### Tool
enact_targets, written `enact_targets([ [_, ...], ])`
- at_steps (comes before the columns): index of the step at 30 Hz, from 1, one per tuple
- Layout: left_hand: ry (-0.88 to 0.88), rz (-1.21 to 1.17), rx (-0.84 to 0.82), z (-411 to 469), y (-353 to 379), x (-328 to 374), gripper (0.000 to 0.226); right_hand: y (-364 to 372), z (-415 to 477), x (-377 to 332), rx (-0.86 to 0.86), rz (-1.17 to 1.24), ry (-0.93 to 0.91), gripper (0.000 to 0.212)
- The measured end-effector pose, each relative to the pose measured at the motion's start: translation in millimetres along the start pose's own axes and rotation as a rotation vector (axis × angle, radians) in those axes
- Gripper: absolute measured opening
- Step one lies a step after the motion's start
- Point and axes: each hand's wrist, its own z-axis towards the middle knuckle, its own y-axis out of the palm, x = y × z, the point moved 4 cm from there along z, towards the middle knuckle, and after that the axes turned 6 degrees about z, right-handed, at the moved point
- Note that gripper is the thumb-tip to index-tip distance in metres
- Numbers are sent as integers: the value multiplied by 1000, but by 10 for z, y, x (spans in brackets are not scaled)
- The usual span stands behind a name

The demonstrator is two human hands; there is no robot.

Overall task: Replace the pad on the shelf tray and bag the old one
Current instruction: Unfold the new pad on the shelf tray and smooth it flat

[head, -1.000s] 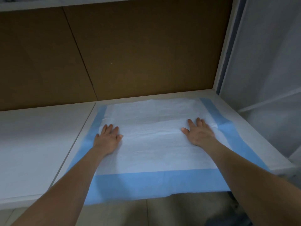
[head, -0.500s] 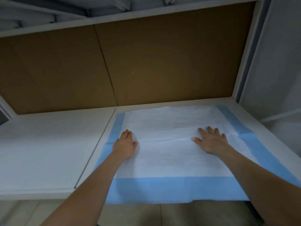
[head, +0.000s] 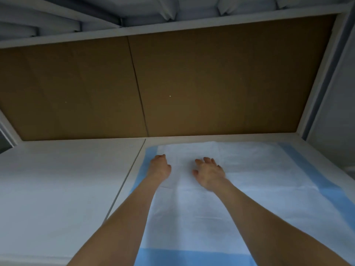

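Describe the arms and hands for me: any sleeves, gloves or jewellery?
The left forearm and right forearm are bare to the frame edge, no sleeves in view. The left hand and right hand are ungloved, with no watch, ring or wristband visible. Dim light hides finer detail.

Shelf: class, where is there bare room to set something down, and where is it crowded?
Free: the left tray, bordered by the brown back panel and the pad; also the pad's right half. Crowded: the pad's left part, where the left hand and right hand rest.
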Motion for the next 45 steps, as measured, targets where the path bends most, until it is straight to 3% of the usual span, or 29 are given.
enact_targets([
  [7, -118, -106, -16, 292, 44, -58, 33, 76, 114, 1, 68, -61, 21, 44],
  [14, -321, -406, -16, 458, -43, -123, 37, 43, 177, -31, 123, -47, 4, 42],
  [18, -377, -657, -73, 460, -174, -113, 14, -48, 166, -48, 184, -19, -11, 40],
  [24, -335, -791, -128, 457, -258, -72, 31, -120, 133, -73, 225, -2, -23, 41],
  [32, -342, -857, -240, 545, -113, -193, 62, -53, 133, -70, 261, -5, -32, 41],
  [41, -273, -687, -190, 583, 65, -233, 20, 128, 226, 4, 203, -61, -16, 42],
  [45, -205, -458, -114, 564, 69, -175, 20, 144, 239, 13, 169, -52, -22, 43],
])
